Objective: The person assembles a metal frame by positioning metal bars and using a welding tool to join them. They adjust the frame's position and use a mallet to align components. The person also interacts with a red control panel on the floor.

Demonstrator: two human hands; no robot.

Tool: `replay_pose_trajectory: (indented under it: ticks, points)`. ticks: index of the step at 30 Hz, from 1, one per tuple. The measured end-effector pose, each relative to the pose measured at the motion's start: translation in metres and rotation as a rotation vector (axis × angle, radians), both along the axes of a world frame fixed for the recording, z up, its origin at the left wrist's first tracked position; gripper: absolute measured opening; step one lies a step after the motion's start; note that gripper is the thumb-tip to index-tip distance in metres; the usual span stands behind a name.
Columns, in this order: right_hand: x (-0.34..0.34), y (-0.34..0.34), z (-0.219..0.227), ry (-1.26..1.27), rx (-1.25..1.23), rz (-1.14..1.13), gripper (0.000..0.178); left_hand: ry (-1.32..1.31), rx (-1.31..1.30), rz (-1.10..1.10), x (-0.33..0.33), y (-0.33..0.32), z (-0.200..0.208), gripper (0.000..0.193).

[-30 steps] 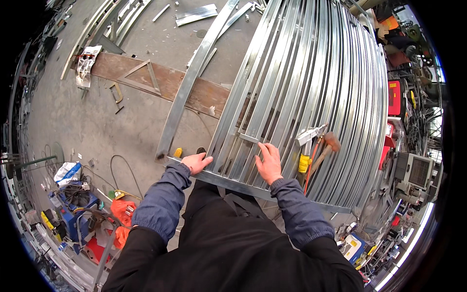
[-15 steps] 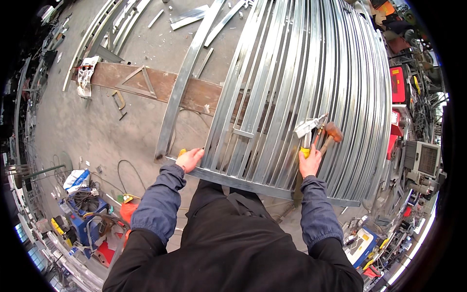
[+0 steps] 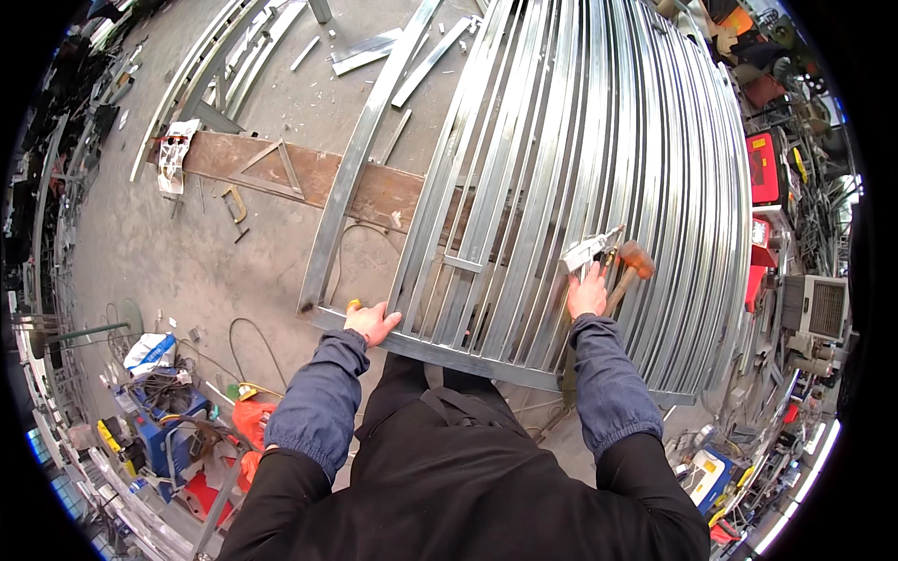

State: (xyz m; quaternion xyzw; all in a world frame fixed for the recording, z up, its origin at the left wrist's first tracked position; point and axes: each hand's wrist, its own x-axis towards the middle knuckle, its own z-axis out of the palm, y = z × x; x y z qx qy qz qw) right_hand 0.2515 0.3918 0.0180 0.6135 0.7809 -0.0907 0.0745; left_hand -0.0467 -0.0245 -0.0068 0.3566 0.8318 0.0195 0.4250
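Note:
My left hand is at the near rail of a frame of long galvanized steel tubes. Its fingers curl round a small yellow thing, mostly hidden, and the thumb points right. My right hand lies on the tubes farther right, its visible fingers stretched out and slightly apart. Those fingertips meet the lower end of a silver metal tool whose kind I cannot make out. Beside them lies a mallet with an orange-brown head and a wooden handle.
Past the frame, a brown steel beam bears a triangular metal bracket. A yellowish clamp lies on the floor. Blue equipment and cables stand at lower left. Red cases and a grey boxy unit line the right.
My left hand has shifted slightly nearer to me. My right hand has moved a little left, up against the silver tool; the yellow thing it held before is out of sight.

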Motion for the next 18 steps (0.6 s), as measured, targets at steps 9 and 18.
replay_pose_trajectory:
  ticks: [9,18]
  points:
    - [0.063,-0.065,0.074,0.658,-0.265,0.153,0.071,-0.014,0.027,-0.049,-0.005,-0.003,-0.008,0.07]
    - [0.022,-0.259,0.177,0.621,-0.534,0.251,0.054,-0.013,0.101,-0.091,-0.011,-0.01,-0.007,0.066]
